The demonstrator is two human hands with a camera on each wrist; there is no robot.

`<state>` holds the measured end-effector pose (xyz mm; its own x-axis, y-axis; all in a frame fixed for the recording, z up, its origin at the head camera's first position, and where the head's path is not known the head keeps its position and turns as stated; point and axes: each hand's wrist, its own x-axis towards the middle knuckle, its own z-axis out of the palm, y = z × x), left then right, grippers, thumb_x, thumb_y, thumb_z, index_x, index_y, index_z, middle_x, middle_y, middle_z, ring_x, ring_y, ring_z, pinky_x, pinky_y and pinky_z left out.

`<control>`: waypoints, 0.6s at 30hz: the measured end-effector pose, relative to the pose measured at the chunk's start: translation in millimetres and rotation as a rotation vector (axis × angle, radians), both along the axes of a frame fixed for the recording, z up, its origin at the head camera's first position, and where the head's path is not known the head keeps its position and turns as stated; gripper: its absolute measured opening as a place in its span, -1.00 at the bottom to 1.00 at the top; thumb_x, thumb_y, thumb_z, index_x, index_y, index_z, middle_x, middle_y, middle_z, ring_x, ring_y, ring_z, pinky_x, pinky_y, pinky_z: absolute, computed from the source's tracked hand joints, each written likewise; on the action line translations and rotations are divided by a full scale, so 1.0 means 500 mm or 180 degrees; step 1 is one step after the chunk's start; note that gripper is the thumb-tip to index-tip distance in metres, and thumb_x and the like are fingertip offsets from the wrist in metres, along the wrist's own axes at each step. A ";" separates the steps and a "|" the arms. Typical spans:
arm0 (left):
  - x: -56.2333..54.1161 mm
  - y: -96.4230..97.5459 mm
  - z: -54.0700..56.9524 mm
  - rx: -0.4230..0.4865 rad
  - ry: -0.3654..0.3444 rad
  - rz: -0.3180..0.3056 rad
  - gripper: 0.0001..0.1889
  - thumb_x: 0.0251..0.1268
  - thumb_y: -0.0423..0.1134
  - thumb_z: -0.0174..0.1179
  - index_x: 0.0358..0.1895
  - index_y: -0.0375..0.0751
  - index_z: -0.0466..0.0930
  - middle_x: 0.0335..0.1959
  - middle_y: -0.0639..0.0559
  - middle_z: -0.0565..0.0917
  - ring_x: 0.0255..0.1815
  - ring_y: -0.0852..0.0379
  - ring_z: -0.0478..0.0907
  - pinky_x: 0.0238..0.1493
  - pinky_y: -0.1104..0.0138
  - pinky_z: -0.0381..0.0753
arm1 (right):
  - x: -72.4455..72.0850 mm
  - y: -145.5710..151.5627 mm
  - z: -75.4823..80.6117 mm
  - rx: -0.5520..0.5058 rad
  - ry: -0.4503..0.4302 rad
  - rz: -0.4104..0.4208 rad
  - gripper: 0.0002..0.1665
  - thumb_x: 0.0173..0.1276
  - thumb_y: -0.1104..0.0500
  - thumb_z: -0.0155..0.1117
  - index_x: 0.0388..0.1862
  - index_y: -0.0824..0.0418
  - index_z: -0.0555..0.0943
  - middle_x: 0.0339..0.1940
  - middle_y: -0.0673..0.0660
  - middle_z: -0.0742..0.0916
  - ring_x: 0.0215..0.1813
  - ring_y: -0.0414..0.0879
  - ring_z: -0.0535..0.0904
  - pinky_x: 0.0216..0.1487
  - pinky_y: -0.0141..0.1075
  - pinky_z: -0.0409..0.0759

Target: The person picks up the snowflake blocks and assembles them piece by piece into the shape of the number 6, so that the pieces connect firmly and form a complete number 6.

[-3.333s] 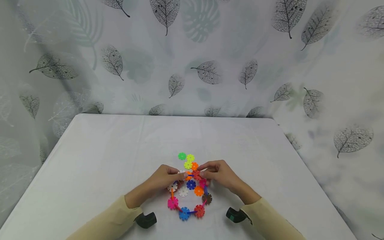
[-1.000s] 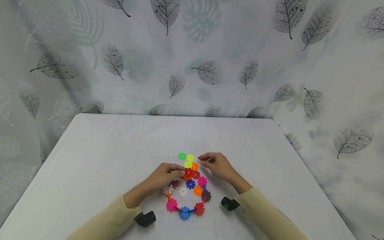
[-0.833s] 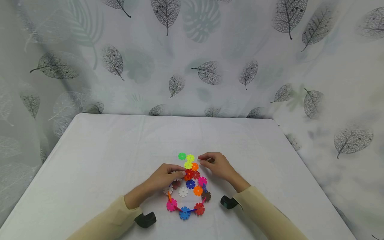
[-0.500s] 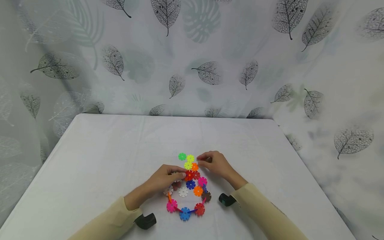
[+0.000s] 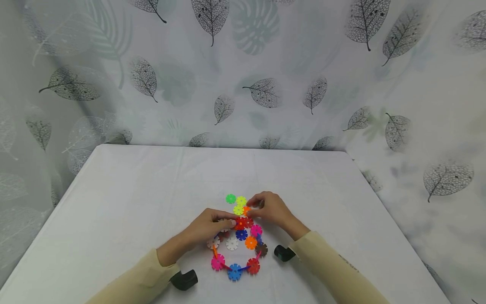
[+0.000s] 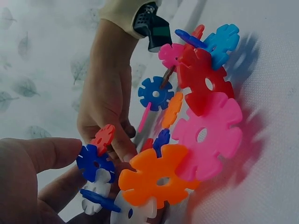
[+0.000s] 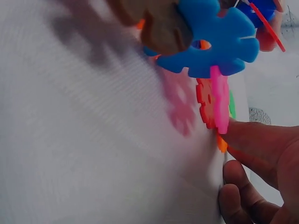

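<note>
A ring-shaped chain of colourful interlocking snowflake discs, with a pink disc [image 5: 218, 262] and a light-blue disc [image 5: 234, 272] in it, stands on the table. My left hand [image 5: 206, 226] pinches its far end. In the left wrist view the thumb [image 6: 51, 154] meets a blue disc [image 6: 96, 163], which has a red disc [image 6: 103, 139] slotted on it. My right hand [image 5: 274, 209] pinches a loose orange disc [image 5: 246, 210] between thumb and forefinger just beyond the chain. In the right wrist view, that orange disc [image 7: 222, 142] shows at the fingertips, partly hidden.
Loose green [image 5: 230, 198] and yellow discs [image 5: 241, 201] lie beyond the hands. Inside the ring are a white disc [image 5: 232, 243] and a second orange disc [image 5: 251, 242]. A white cloth covers the table [image 5: 152, 181]; a leaf-print curtain [image 5: 243, 76] hangs behind.
A red disc has appeared at the left fingertips since the earliest frame. My right hand drew back from the chain, then moved left onto the loose orange disc. My left hand has hardly moved.
</note>
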<state>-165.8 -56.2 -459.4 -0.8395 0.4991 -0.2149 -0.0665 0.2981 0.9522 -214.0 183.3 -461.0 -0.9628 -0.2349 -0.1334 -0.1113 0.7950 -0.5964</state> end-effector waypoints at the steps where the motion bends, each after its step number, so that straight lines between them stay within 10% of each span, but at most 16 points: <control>1: 0.000 0.000 0.000 0.0007 0.0004 -0.0005 -0.63 0.45 -0.07 0.25 0.18 -0.18 0.70 -0.15 -0.04 0.76 -0.29 0.03 0.66 -0.17 0.27 0.66 | 0.000 0.001 0.001 0.0004 -0.0014 0.0011 -0.70 0.11 0.01 0.64 -0.17 -0.01 0.79 -0.29 -0.07 0.66 -0.20 -0.10 0.53 -0.22 -0.31 0.62; 18: -0.004 0.004 -0.002 -0.0043 -0.0030 0.0096 -0.67 0.48 -0.20 0.18 0.20 -0.17 0.68 -0.24 -0.06 0.73 -0.44 0.07 0.60 -0.27 0.29 0.66 | 0.011 0.031 0.006 -0.0283 -0.0199 -0.0019 -0.73 0.15 0.16 0.61 -0.23 0.07 0.68 -0.35 -0.04 0.66 -0.26 -0.09 0.55 -0.23 -0.29 0.63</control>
